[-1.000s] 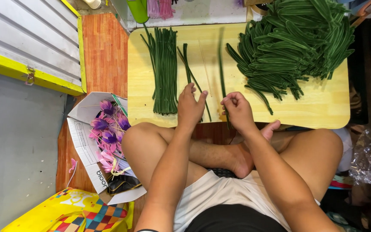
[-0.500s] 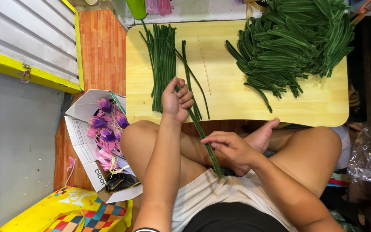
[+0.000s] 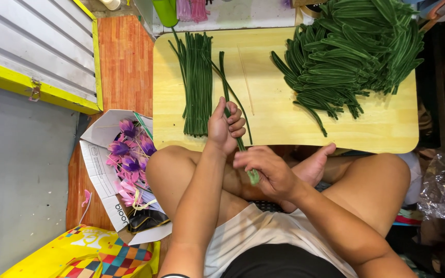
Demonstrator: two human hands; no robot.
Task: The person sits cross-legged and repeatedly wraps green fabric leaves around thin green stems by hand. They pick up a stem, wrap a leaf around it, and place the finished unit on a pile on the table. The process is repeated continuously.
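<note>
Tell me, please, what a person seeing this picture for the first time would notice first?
Probably the big heap of dark green fuzzy stems on the far right of the pale wooden board. Next, the two hands at the board's near edge: the left hand and right hand both grip one green stem. An open box of purple flowers lies on the floor, left.

Left hand (image 3: 225, 126) and right hand (image 3: 266, 170) grip one green stem (image 3: 244, 149) at the wooden board's (image 3: 284, 123) near edge.
</note>
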